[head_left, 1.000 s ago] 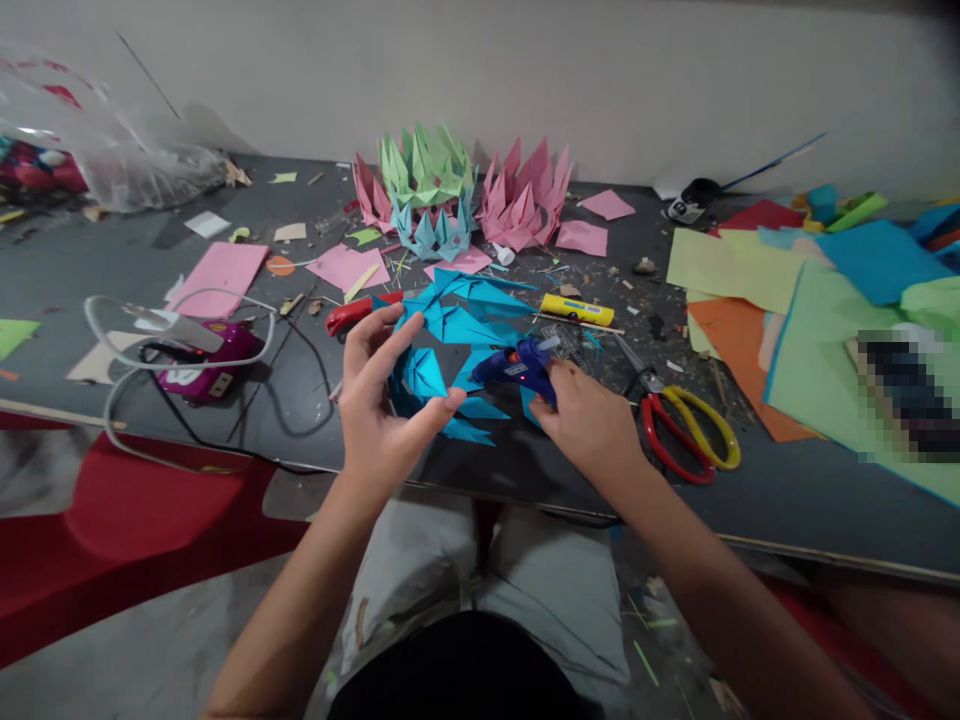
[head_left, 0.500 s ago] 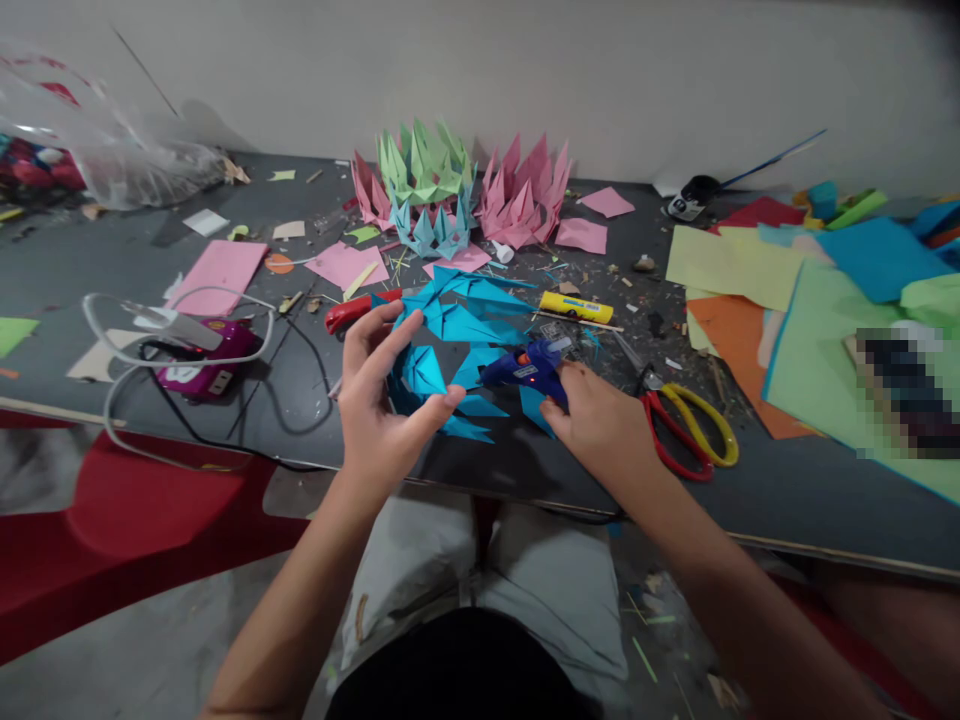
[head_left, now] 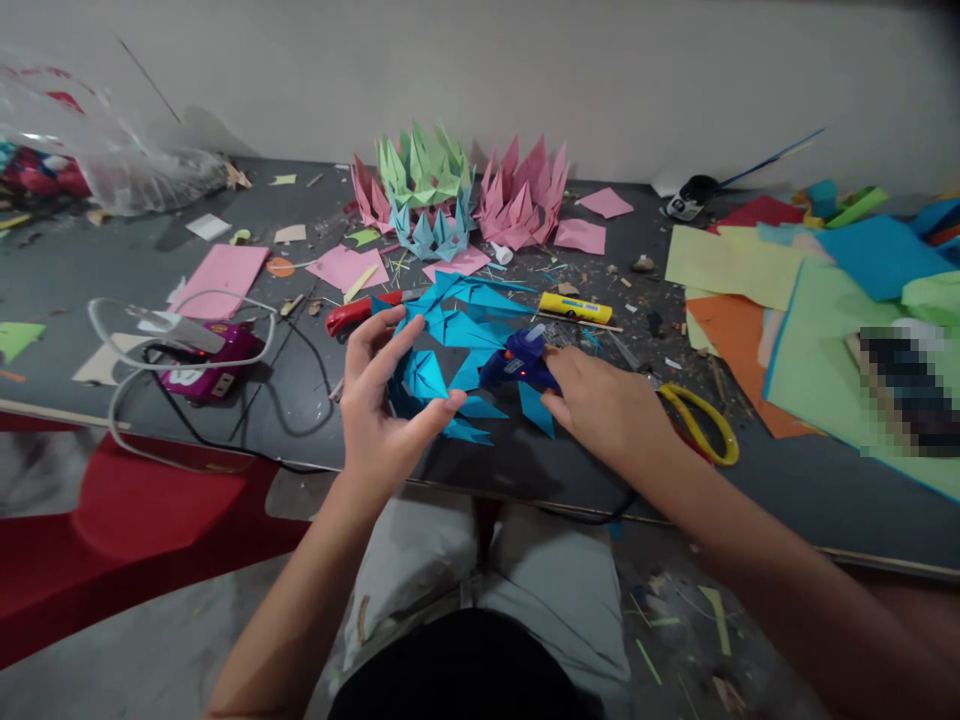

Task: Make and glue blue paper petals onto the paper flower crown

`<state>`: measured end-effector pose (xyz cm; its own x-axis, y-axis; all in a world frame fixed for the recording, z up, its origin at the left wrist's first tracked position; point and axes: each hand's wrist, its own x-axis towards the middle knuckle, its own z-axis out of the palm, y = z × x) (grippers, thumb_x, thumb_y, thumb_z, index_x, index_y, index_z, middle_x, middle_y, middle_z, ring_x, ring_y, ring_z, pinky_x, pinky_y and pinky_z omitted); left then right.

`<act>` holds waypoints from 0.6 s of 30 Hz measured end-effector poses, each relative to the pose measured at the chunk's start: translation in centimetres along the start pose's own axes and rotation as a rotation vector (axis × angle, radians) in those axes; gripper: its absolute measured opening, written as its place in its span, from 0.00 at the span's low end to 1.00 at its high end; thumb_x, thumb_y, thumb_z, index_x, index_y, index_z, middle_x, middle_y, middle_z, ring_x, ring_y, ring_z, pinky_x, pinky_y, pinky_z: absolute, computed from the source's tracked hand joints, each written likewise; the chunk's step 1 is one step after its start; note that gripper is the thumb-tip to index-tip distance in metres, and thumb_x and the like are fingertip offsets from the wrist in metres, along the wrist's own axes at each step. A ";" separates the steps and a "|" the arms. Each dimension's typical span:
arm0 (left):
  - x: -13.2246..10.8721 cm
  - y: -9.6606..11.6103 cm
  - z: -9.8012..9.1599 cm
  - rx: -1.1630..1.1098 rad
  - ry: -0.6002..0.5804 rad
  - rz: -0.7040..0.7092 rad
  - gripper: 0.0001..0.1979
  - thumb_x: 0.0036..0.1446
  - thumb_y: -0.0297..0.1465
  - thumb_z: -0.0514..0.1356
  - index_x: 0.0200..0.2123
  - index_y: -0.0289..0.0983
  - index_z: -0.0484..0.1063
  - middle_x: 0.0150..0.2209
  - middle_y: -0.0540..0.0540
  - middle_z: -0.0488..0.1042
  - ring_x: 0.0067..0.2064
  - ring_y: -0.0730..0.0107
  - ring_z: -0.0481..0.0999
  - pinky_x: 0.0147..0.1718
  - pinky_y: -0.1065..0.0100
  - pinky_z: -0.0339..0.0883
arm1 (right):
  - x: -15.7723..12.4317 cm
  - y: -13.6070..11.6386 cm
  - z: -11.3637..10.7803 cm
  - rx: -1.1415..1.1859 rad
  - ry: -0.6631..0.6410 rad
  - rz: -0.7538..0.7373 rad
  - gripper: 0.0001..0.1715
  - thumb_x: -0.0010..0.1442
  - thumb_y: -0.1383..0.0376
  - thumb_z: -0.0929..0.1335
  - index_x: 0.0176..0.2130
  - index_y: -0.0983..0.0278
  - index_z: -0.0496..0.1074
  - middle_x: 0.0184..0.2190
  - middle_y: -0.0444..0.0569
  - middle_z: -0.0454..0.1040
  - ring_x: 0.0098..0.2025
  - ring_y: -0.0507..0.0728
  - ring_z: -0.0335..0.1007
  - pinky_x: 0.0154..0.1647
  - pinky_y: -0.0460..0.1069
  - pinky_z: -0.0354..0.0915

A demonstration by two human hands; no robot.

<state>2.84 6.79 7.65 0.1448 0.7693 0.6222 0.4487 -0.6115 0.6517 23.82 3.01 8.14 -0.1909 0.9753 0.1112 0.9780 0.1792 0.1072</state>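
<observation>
A ring of folded blue paper points, a paper crown (head_left: 424,374), lies on its side on the dark table. My left hand (head_left: 386,400) grips its left side, fingers over the far part and thumb on the near points. In my right hand (head_left: 592,395) is a blue glue gun (head_left: 517,362) with a small orange light and a clear glue stick at its back. Its nozzle points left at the crown's right part; the tip is hard to make out against the blue paper. A loose-looking blue point (head_left: 537,411) sits below the gun.
Green, light blue and pink paper crowns (head_left: 523,200) stand at the back. Scissors (head_left: 705,425) lie partly under my right forearm, beyond a yellow tube (head_left: 574,307). A purple power adapter (head_left: 214,365) with cables sits left. Coloured paper sheets (head_left: 832,350) and a phone (head_left: 911,390) lie right.
My right hand has turned the glue gun slightly, its back end shifting left and up, and the forearm now covers more of the scissors. My left hand and the crown hold almost still.
</observation>
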 end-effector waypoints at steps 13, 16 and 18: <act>-0.2 -0.1 -0.3 -0.022 0.007 -0.014 0.25 0.50 0.46 0.61 0.51 0.44 0.69 0.52 0.43 0.65 0.55 0.56 0.64 0.53 0.56 0.61 | -3.0 6.1 0.6 0.209 0.236 0.536 0.32 0.50 0.49 0.68 0.47 0.67 0.65 0.34 0.61 0.75 0.33 0.65 0.72 0.25 0.52 0.60; -0.2 0.0 -0.3 -0.023 0.006 -0.026 0.25 0.49 0.46 0.61 0.51 0.44 0.69 0.52 0.44 0.65 0.55 0.56 0.64 0.53 0.55 0.61 | -3.3 9.4 1.5 0.264 0.245 0.754 0.34 0.50 0.49 0.67 0.47 0.71 0.65 0.33 0.68 0.74 0.30 0.64 0.72 0.23 0.52 0.60; -0.2 0.0 -0.3 -0.028 0.010 -0.018 0.25 0.49 0.45 0.62 0.50 0.44 0.69 0.52 0.43 0.65 0.55 0.56 0.64 0.53 0.55 0.61 | -3.5 11.5 2.3 0.304 0.180 0.721 0.26 0.54 0.50 0.64 0.42 0.69 0.69 0.32 0.67 0.74 0.29 0.62 0.72 0.23 0.51 0.61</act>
<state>2.52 6.58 7.68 0.1277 0.7783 0.6147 0.4259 -0.6028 0.6747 35.96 1.99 6.73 0.5113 0.8332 0.2108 0.8409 -0.4343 -0.3229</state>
